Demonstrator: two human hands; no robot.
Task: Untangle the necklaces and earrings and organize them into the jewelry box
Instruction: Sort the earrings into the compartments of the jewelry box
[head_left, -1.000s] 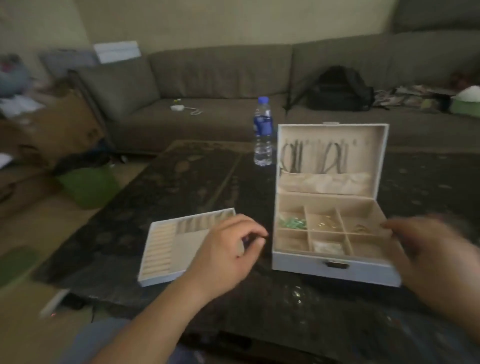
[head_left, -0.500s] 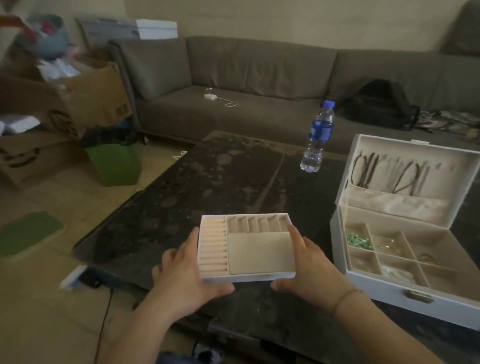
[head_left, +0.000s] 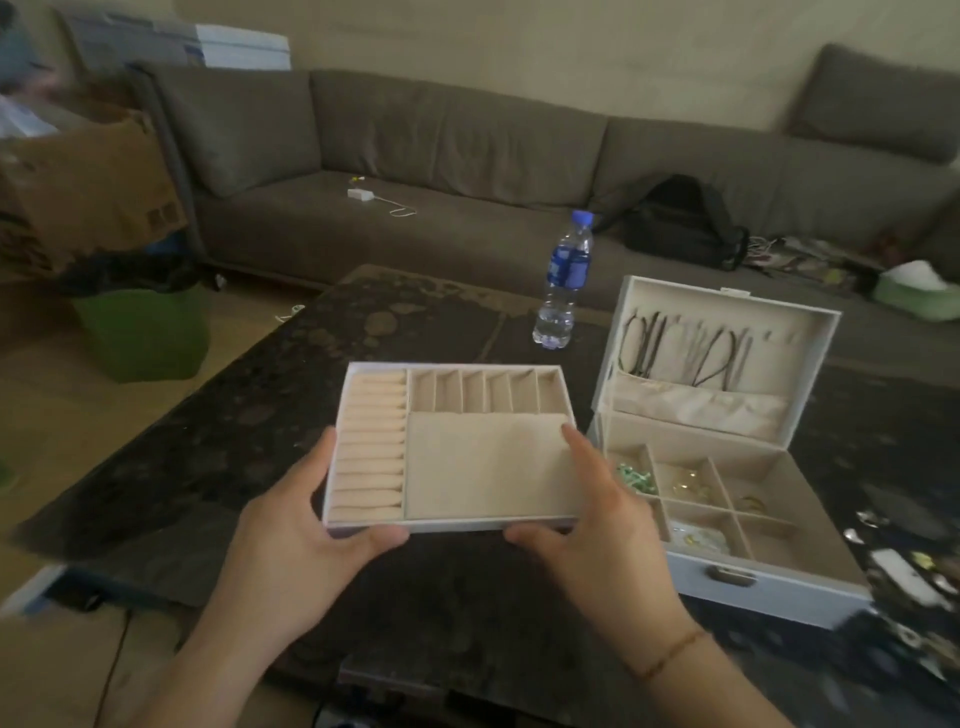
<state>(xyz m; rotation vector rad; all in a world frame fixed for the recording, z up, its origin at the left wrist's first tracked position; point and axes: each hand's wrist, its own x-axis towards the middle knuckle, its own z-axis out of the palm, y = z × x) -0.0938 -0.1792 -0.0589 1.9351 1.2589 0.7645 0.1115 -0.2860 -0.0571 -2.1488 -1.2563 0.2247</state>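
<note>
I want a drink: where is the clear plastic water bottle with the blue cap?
In the head view the clear plastic water bottle stands upright on the dark table, just beyond the open white jewelry box, on its left.

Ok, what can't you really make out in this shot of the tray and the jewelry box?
- Head view: pieces in the jewelry box compartments, too small and blurred to identify.
- Head view: shiny items on the table at the right edge, blurred and cut off.
- Head view: underside of the tray, hidden by left hand and right hand.
</note>
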